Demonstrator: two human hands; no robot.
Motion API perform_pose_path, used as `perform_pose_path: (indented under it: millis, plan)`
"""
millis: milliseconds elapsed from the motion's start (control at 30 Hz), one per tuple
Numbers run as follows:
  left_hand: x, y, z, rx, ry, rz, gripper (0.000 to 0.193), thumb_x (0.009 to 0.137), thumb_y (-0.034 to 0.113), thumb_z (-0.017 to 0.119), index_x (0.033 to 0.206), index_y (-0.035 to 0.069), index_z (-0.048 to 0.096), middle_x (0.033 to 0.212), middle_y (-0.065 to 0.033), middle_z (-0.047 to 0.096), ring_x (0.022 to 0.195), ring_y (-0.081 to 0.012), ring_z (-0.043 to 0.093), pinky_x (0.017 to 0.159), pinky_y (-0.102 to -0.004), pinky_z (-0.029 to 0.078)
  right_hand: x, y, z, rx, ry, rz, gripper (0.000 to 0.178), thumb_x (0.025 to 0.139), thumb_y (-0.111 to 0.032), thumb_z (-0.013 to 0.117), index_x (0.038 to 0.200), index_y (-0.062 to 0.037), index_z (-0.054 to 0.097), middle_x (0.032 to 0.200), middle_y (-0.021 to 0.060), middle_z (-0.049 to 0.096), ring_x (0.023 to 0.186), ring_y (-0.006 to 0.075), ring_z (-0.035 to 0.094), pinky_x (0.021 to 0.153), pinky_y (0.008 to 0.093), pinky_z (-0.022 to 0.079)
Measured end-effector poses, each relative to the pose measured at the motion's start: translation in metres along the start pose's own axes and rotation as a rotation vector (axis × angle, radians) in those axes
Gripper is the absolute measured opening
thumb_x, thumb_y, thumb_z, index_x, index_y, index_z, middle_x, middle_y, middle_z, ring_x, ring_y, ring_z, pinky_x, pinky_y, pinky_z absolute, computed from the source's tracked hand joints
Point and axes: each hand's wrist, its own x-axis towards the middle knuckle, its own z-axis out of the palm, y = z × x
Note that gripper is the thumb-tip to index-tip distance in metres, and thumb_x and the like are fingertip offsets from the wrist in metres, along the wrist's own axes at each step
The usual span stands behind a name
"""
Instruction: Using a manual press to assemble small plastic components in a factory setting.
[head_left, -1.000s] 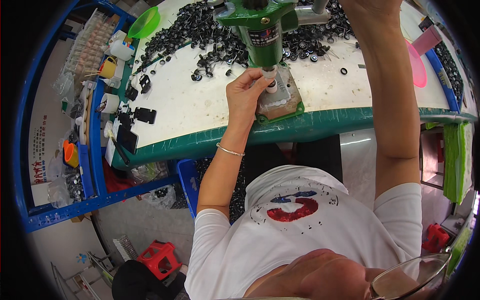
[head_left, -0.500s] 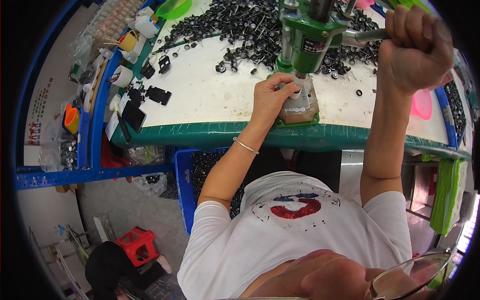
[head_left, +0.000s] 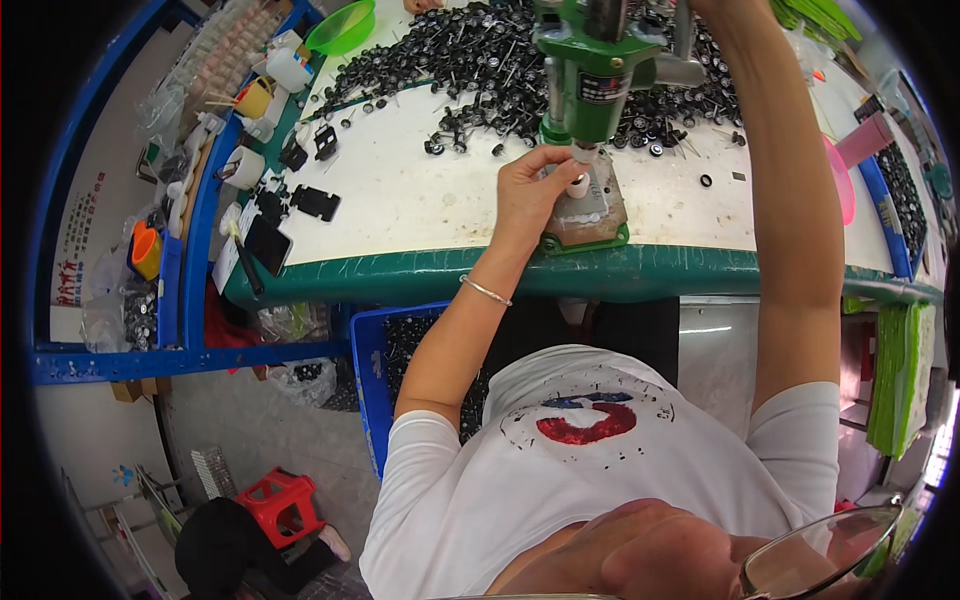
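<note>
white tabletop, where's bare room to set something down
Bare: between the flat black parts and the left hand; also right of the press base, before the black ring. Crowded: behind the press, under the black wheel pile.

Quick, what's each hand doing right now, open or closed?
Left hand: closed in a pinch by the white post under the green press; what's pinched is too small to tell.
Right hand: mostly cut off above; can't tell.

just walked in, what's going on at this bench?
A person's left hand has thumb and fingers at a small white cylinder on the base of a green press. The right hand is mostly cut off at the top edge, its arm stretched up beside the press. Black wheel-like parts lie piled on the white tabletop.
</note>
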Motion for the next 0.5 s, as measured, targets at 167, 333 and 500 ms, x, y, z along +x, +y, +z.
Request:
perform_pose_path:
  millis: [167, 333, 500]
  plan:
    - [0.009, 0.001, -0.029, 0.254, 0.090, 0.050, 0.018, 0.081, 0.010, 0.079, 0.095, 0.000, 0.075, 0.086, -0.0026, 0.071, 0.077, -0.0086, 0.062, 0.072, -0.0229, 0.050, 0.010, 0.017, -0.035, 0.032, -0.150, 0.045, 0.032, 0.099, -0.038, 0.060, 0.083, -0.0104, 0.056, 0.065, -0.0053, 0.047, 0.048, 0.0047, 0.042, 0.040, 0.0201, 0.030]
    - [0.002, 0.011, -0.100, 0.865, 0.180, -0.042, 0.020, 0.079, 0.016, 0.078, 0.093, 0.001, 0.076, 0.079, -0.0068, 0.072, 0.072, -0.0120, 0.064, 0.068, -0.0263, 0.050, -0.041, 0.053, -0.083, -0.431, -0.007, -0.022, 0.035, 0.095, -0.037, 0.058, 0.090, -0.0027, 0.062, 0.072, 0.0010, 0.055, 0.061, 0.0092, 0.049, 0.058, 0.0254, 0.041]
    - [0.009, 0.015, -0.112, 1.070, 0.136, -0.074, 0.023, 0.079, 0.021, 0.078, 0.091, 0.001, 0.075, 0.080, -0.0100, 0.072, 0.069, -0.0170, 0.065, 0.067, -0.0300, 0.052, -0.104, 0.131, -0.152, -0.903, -0.303, 0.092, 0.029, 0.092, -0.028, 0.067, 0.109, -0.0050, 0.070, 0.093, 0.0084, 0.071, 0.082, 0.0142, 0.065, 0.077, 0.0298, 0.051]
